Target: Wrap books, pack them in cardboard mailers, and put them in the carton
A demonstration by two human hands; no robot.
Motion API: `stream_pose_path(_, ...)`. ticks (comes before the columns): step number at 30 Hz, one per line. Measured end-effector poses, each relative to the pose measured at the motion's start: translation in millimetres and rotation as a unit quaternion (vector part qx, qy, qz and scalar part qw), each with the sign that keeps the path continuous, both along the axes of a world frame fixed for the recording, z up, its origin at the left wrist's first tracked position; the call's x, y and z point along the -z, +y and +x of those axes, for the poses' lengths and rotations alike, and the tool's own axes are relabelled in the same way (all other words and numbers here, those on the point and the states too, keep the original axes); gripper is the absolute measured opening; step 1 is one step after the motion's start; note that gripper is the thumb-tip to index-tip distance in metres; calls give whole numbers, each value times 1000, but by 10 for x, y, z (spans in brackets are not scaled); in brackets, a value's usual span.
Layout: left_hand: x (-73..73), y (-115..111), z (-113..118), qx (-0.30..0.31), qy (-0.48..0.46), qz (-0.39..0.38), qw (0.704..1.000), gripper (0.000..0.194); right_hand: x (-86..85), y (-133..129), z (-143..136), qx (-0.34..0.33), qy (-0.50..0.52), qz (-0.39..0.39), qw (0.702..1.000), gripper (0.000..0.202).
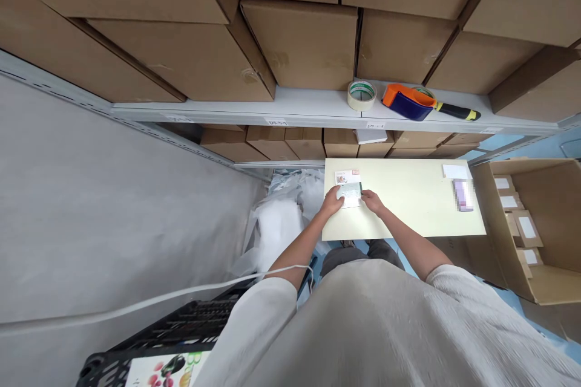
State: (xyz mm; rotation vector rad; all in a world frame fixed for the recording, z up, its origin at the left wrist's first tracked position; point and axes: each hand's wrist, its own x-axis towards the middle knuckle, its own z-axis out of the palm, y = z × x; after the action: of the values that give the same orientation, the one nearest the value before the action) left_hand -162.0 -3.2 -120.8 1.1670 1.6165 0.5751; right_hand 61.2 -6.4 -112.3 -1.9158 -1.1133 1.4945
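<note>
Holding step, apparently: left hand (333, 201) and right hand (373, 201) pinch a pale card (349, 190) by opposite edges (over cream table (408, 193)), next move likely needing even grip

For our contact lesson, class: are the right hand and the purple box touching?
Apart: the head view shows tabletop between the right hand and purple box.

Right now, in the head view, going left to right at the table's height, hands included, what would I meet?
Grey wall → white plastic wrapping → left hand → printed card → right hand → partly blurred purple package → open cardboard box.
</note>
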Motion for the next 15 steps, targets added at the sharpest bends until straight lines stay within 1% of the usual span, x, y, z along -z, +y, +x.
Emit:
stream_pose_path(3, -12, -22, 4, 30, 6, -22, 999, 73, 13, 0, -4, 1, 2, -5, 1000, 28)
stream_pose_path(7, -31, -53, -43, 109, 20, -77, 991, 87, -8, 3, -24, 15, 17, -29, 999, 35)
stream_pose_path(9, -32, -69, -60, 134, 17, -76, 988, 91, -14, 3, -23, 28, 16, -41, 999, 37)
stream_pose_path(12, -20, -85, -33, 147, -13, -60, 987, 93, -6, 16, 14, 61, -11, -60, 996, 42)
stream_pose_path(15, 0, -72, 106, 146, -77, -65, 984, 92, -8, 57, 107, 91, -73, -45, 992, 44)
